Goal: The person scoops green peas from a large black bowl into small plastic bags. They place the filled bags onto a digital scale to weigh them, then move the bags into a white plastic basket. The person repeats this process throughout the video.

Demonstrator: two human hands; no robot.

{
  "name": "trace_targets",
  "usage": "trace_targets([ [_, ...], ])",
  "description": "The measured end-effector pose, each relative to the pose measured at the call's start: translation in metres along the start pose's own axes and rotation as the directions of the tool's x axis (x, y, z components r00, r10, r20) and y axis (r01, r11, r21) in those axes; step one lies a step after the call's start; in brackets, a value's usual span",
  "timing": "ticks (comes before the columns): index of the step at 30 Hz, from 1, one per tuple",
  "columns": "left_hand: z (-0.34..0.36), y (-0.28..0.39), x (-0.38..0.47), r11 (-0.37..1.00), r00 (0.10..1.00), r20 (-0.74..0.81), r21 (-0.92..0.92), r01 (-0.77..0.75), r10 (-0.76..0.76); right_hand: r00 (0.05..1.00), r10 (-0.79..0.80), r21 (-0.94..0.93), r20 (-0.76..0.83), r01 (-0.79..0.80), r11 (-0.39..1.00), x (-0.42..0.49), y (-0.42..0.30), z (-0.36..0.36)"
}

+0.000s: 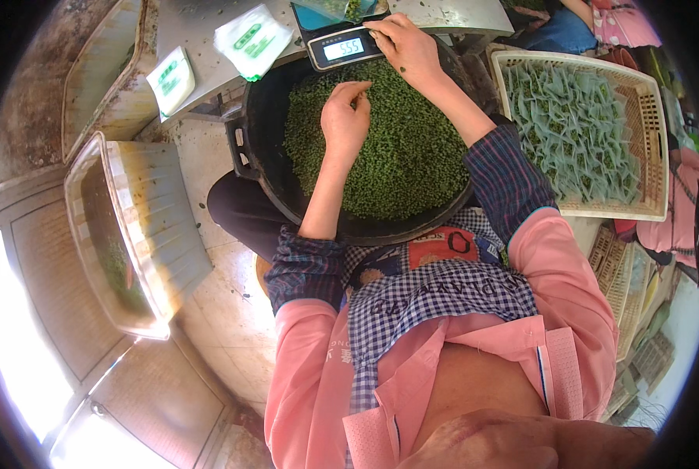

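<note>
A wide black tub [255, 170] with a side handle sits before me, heaped with small round green berries [396, 158], possibly green peppercorns. My left hand [346, 120] hovers over the heap, its fingers curled in; whether they pinch anything is hidden. At the tub's far side stands a digital scale [344, 51] with a lit display. A clear plastic bag [332, 7] with some green berries lies on its pan, cut off by the picture's top edge. My right hand [408, 50] reaches to the scale's right edge, fingertips by the pan; any grip there is unclear.
Printed plastic bags [252, 41] lie stacked on the metal table [197, 23], with another stack [172, 82] at its corner. To the right, a cream plastic crate [648, 146] holds rows of filled bags [572, 135]. A white bin [162, 193] stands left. Another person [572, 29] sits upper right.
</note>
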State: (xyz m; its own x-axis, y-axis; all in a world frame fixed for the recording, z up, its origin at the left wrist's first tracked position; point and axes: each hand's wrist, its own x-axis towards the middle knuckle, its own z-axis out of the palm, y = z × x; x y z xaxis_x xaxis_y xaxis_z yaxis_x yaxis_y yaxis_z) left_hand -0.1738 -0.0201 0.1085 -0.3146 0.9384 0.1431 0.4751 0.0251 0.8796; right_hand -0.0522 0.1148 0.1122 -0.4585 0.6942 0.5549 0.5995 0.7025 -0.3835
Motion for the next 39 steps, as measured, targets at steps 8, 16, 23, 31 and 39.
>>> trace_targets([
  [8,0.001,0.005,-0.002,1.0,1.0,-0.001,0.011,0.001,-0.001,0.955,0.254,-0.186,0.156,-0.224,0.957,0.039,-0.014,0.022],
  [16,0.002,-0.002,-0.003,0.999,1.0,-0.009,-0.032,0.022,-0.022,0.976,0.204,0.291,0.082,-0.219,0.931,0.012,0.01,0.019],
  [23,-0.006,0.015,0.03,0.854,0.916,-0.131,0.431,-0.293,0.38,0.995,0.101,0.216,0.017,-0.102,0.971,0.018,0.011,0.015],
  [31,0.004,0.012,0.103,0.487,0.871,0.033,0.818,-0.305,0.49,0.959,0.189,0.311,0.213,-0.25,0.917,0.025,0.005,0.001],
  [39,-0.003,0.023,0.097,0.638,0.922,0.023,0.715,-0.285,0.386,0.433,0.022,0.022,0.901,-0.096,0.995,-0.007,-0.012,-0.045],
])
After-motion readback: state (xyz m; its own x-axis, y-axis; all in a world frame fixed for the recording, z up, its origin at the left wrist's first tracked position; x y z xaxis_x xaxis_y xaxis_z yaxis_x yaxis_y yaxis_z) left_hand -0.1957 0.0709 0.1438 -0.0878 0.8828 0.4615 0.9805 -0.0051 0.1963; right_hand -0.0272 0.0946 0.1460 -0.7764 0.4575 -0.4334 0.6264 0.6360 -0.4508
